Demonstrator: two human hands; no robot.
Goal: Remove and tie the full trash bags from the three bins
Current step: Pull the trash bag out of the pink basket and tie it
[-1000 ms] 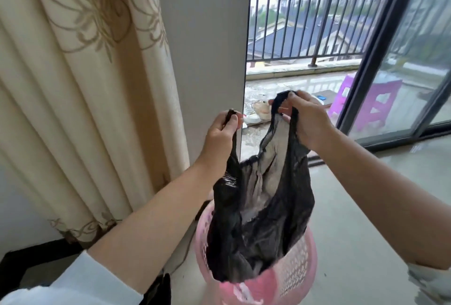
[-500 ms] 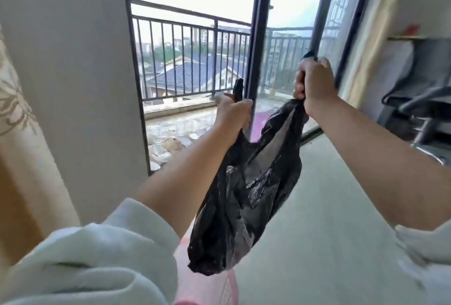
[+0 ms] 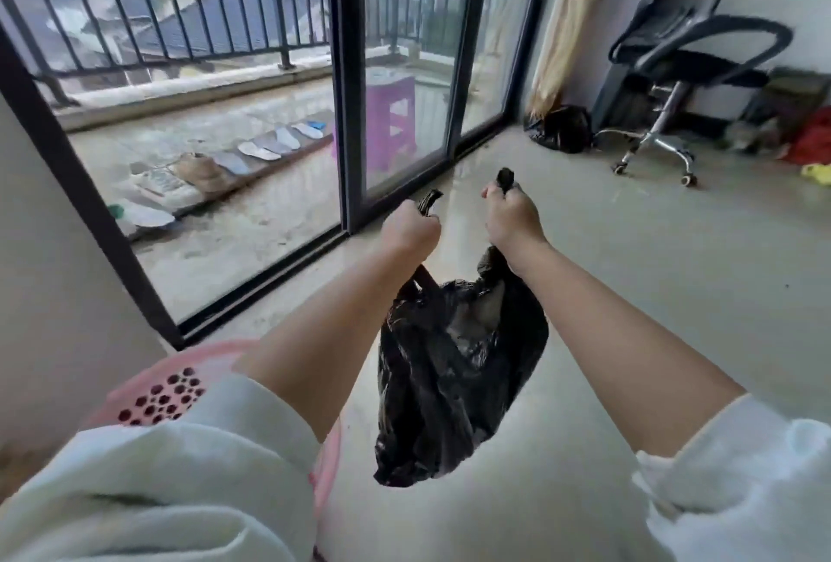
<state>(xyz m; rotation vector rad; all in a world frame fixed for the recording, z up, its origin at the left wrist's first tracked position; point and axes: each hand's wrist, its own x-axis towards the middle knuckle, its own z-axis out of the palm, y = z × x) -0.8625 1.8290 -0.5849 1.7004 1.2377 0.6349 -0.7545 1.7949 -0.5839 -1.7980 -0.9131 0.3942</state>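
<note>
A black trash bag (image 3: 454, 377) hangs in the air in front of me, above the floor. My left hand (image 3: 410, 231) is closed on one of its handles, whose end sticks up past my fist. My right hand (image 3: 510, 217) grips the other handle a short way to the right. The bag's mouth gapes a little between the two hands. A pink perforated bin (image 3: 166, 386) stands at the lower left, partly hidden by my left sleeve. Another black bag (image 3: 562, 129) lies on the floor by the far curtain.
A sliding glass door (image 3: 400, 66) with a dark frame runs ahead to the left, with a balcony, railing, a purple stool (image 3: 393, 125) and a row of insoles outside. An office chair (image 3: 674, 66) stands at the far right, with red and yellow items beside it.
My view has swung right and downward, away from the curtain and wall. The bag has come out of the pink bin and now hangs lower, with both hands closer together.
</note>
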